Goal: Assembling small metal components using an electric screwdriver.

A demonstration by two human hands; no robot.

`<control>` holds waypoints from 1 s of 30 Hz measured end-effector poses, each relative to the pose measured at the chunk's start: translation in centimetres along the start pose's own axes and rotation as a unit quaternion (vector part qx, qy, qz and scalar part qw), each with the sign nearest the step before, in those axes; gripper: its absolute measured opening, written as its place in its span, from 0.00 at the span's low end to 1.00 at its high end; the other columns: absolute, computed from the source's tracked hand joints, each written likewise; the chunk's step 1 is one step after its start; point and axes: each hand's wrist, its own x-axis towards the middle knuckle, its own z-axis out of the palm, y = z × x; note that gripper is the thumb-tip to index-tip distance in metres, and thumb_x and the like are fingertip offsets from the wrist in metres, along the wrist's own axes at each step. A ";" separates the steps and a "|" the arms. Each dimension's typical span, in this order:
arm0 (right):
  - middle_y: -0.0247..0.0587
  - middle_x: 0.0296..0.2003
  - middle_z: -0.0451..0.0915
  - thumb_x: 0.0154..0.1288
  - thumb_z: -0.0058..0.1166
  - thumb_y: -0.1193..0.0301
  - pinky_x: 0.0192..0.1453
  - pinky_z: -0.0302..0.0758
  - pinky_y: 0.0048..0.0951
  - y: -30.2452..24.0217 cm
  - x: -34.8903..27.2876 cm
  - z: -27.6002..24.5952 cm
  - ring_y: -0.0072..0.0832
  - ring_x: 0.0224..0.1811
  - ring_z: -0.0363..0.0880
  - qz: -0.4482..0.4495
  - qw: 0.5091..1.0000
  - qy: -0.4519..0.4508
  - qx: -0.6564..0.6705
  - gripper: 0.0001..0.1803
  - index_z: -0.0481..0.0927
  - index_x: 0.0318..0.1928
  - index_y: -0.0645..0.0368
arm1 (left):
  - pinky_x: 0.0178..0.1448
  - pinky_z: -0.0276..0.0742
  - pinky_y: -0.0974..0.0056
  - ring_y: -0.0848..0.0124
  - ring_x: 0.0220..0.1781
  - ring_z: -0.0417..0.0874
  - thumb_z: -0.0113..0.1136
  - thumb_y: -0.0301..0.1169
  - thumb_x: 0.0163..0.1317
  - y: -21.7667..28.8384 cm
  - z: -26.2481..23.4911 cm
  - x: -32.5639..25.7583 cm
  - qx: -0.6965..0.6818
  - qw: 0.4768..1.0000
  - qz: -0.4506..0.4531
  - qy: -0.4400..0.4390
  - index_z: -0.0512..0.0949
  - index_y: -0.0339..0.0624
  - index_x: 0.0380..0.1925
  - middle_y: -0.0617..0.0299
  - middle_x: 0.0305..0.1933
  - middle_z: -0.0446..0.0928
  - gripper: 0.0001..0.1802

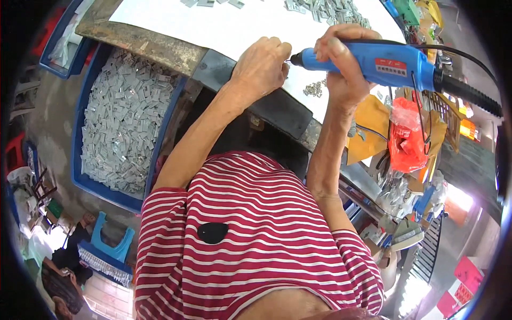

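My right hand (349,80) is wrapped round a blue electric screwdriver (392,61), held almost level with its black nose pointing left. The tip of its bit meets the fingers of my left hand (264,66). Those fingers are bent and pressed together at the table's near edge; whatever is between them is hidden. A small pile of tiny brass-coloured screws (314,88) lies on the white table top (176,26), just below the screwdriver. Farther back on the white surface are a heap of small grey metal pieces (333,9) and several loose ones (213,2).
A blue crate (80,178) full of small grey pieces stands left of my arm. Black cable (469,96) runs from the screwdriver to the right. A red plastic bag (408,141) hangs at the table's right side. Another person (61,288) sits behind, near a blue stool (111,242).
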 end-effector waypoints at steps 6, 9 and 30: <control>0.50 0.28 0.71 0.48 0.51 0.80 0.32 0.71 0.31 -1.0 -1.5 0.0 0.28 0.21 0.69 0.003 1.000 0.000 0.000 0.14 0.66 0.38 0.64 | 0.38 0.69 0.57 0.55 0.33 0.72 0.59 0.21 0.38 0.0 0.1 0.0 0.004 1.000 0.019 0.000 0.69 0.39 0.21 0.54 0.24 0.69 0.10; 0.50 0.27 0.70 0.49 0.49 0.80 0.31 0.71 0.31 -0.6 -1.3 -0.4 0.28 0.22 0.68 0.034 0.999 0.028 0.022 0.13 0.66 0.38 0.64 | 0.37 0.69 0.57 0.56 0.31 0.71 0.57 0.20 0.37 0.3 0.4 -0.1 0.018 0.999 0.032 0.010 0.67 0.39 0.21 0.54 0.24 0.67 0.10; 0.49 0.27 0.68 0.45 0.46 0.75 0.28 0.69 0.32 -4.8 -3.8 -3.5 0.28 0.19 0.67 0.010 0.986 0.112 0.124 0.15 0.66 0.38 0.64 | 0.38 0.69 0.59 0.57 0.33 0.73 0.58 0.24 0.46 0.7 -4.4 -2.2 -0.013 0.994 0.019 0.108 0.73 0.36 0.28 0.52 0.29 0.72 0.07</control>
